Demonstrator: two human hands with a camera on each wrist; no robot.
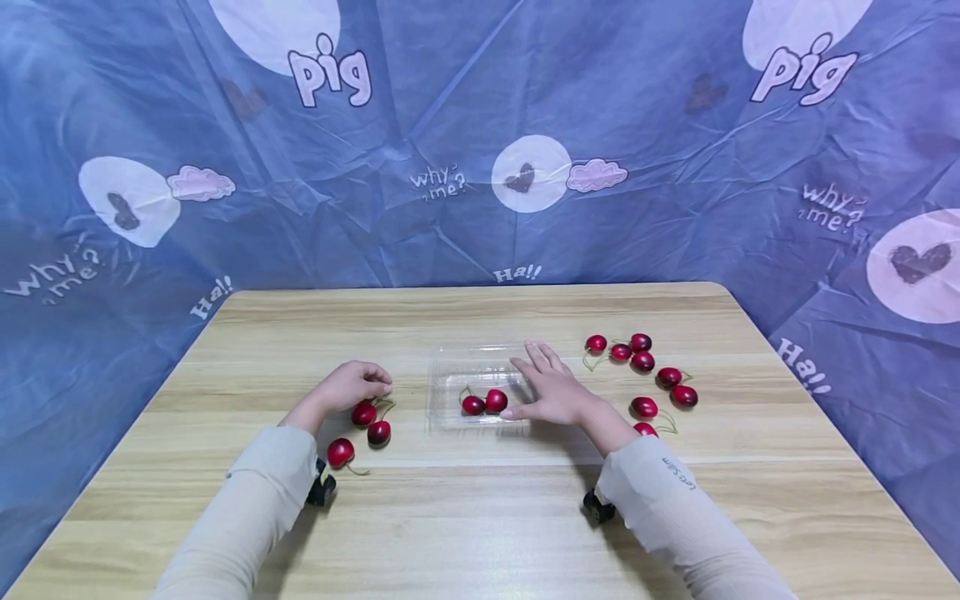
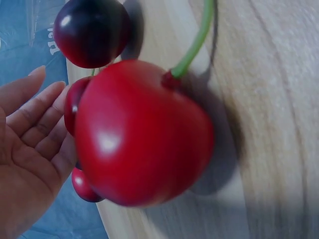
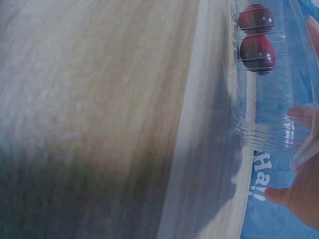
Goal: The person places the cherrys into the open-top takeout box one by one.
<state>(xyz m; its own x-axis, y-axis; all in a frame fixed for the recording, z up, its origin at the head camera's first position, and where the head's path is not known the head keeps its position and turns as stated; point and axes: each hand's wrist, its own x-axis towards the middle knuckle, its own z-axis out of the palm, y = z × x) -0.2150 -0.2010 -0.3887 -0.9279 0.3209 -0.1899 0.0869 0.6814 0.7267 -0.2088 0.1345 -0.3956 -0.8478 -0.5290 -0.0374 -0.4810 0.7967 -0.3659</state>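
My left hand (image 1: 348, 387) hovers over the left cherries, fingers relaxed and slightly bent, nothing visibly held. Close by lie a red cherry (image 1: 364, 412) partly beneath it, a darker cherry (image 1: 379, 433), and a third cherry (image 1: 341, 452) nearer the wrist. That third one looms large in the left wrist view, a stemmed cherry (image 2: 142, 134) in front of the palm. At the middle of the table stands a clear plastic box (image 1: 442, 417) with two cherries (image 1: 496, 401) inside. Spread fingers of my right hand (image 1: 558, 395) rest at the box's right side; exact contact is unclear.
Several loose cherries (image 1: 642, 361) with green stems lie on the right of the wooden table (image 1: 480, 517), beyond and beside the right forearm. One cherry (image 1: 645, 429) is partly hidden by that arm. A blue printed cloth (image 1: 450, 100) hangs behind the table.
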